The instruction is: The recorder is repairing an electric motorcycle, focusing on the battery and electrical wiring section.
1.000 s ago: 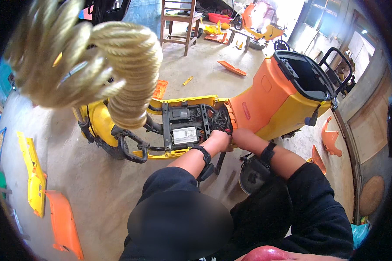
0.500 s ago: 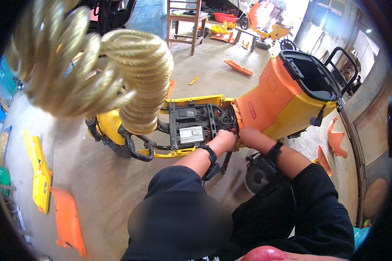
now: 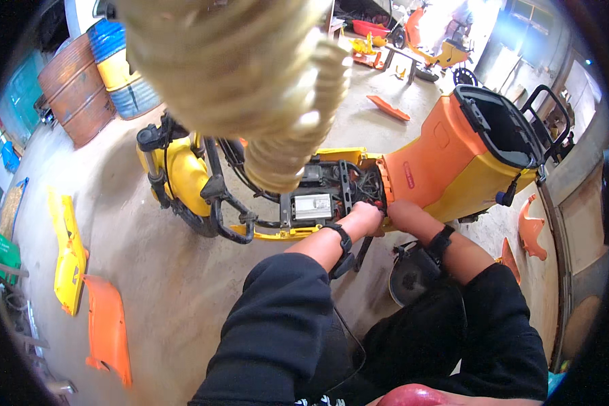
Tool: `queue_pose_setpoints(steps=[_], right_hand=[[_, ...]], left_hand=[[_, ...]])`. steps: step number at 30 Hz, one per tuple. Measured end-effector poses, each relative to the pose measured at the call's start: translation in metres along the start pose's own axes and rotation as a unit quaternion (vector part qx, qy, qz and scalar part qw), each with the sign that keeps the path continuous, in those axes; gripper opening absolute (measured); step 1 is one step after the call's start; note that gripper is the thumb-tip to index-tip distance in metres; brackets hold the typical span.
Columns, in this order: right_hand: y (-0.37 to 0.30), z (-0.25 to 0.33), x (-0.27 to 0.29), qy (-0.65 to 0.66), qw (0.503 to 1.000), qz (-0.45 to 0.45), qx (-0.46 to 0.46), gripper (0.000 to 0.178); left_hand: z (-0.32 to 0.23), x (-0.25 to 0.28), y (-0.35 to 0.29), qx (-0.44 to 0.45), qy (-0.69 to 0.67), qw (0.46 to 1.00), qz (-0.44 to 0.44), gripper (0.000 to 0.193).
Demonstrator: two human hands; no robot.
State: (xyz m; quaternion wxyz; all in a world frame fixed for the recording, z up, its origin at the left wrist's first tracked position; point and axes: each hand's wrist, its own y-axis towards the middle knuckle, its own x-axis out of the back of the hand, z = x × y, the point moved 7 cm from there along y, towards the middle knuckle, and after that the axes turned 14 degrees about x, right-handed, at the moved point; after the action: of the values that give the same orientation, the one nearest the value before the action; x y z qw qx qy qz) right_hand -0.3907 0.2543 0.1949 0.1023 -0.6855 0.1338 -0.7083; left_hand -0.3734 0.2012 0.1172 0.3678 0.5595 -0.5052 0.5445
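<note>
A partly stripped yellow and orange scooter (image 3: 426, 159) stands across the floor in front of me, its front end at left. Wiring and a silver control box (image 3: 312, 207) lie exposed in its open frame. Both hands meet at the near edge of this opening, just in front of the orange seat base. My left hand (image 3: 367, 218) is closed beside a small red part; what its fingers grip is hidden. Close against it, my right hand (image 3: 406, 215) reaches to the same spot, with its fingers out of sight.
A blurred thick coil of pale gold rope (image 3: 216, 74) hangs close overhead, hiding part of the scooter. Loose yellow (image 3: 69, 260) and orange (image 3: 108, 328) panels lie at left. Rusty (image 3: 78, 91) and blue-yellow (image 3: 118, 71) drums stand behind. Another orange scooter (image 3: 433, 47) stands far back.
The view has shifted, so the scooter and hands sit farther right, and the drums have come into sight. The hanging rope also appears farther right. Both hands stay at the same spot on the scooter.
</note>
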Motion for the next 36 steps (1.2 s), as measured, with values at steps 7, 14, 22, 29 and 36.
queue_pose_setpoints(steps=[7,14,22,29,36], right_hand=[[0.005,-0.006,-0.005,-0.027,0.999,-0.037,-0.007,0.015],[0.001,-0.005,-0.003,-0.024,0.999,-0.017,-0.025,0.014],[0.001,-0.012,-0.011,-0.01,0.999,-0.051,0.007,0.012],[0.004,-0.017,-0.017,0.001,0.998,-0.049,-0.036,0.014],[0.004,-0.013,-0.014,-0.013,0.999,-0.047,-0.008,0.016]], left_hand=[[0.003,0.003,0.001,0.009,0.002,1.0,0.003,0.049],[-0.001,0.003,-0.002,-0.002,-0.008,1.0,-0.003,0.049],[0.002,-0.004,0.005,0.017,-0.015,1.0,0.018,0.053],[0.0,-0.013,0.01,0.0,0.002,1.0,0.015,0.054],[-0.002,-0.006,0.009,0.0,-0.001,1.0,0.004,0.054]])
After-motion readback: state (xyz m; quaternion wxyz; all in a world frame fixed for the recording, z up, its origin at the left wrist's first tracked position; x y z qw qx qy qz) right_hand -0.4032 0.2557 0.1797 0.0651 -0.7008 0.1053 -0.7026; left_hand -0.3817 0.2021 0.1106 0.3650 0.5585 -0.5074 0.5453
